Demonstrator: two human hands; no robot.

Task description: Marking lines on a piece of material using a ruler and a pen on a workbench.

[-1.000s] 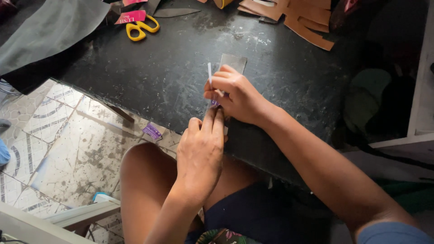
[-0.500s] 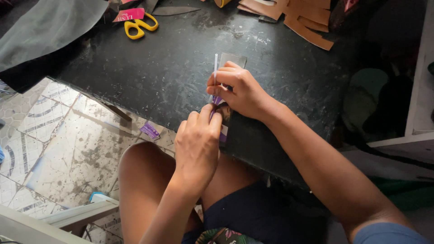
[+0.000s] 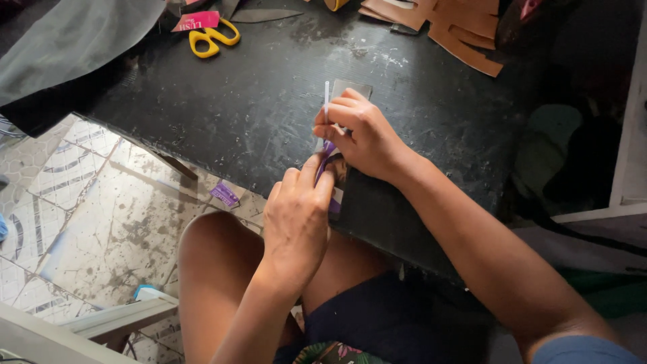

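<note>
Person seated at a dark tabletop [image 3: 256, 121], both hands at its near edge. Right hand [image 3: 360, 135]: fingers curled shut around a thin white stick [image 3: 327, 94] with a purple strip [image 3: 326, 156] trailing from its lower part, pressing a small grey card [image 3: 354, 89] flat beneath it. Left hand [image 3: 296, 219]: fingers pinched closed on the lower end of the purple strip, just below the right hand, the two hands touching. Change over the last second: the stick, earlier leaning slightly, now stands more upright, and the left hand has drawn closer under the right; this reads as the strip being pulled snug along the stick. Elsewhere on the tabletop: yellow-handled scissors [image 3: 209, 37] and a pink label [image 3: 195, 21] at the far left, brown leather cut-outs [image 3: 458, 30] at the far right, a dark sheet [image 3: 74, 47] draped over the left corner. No containers visible. A purple scrap [image 3: 224, 194] lies on the tiled floor [image 3: 101, 202].
</note>
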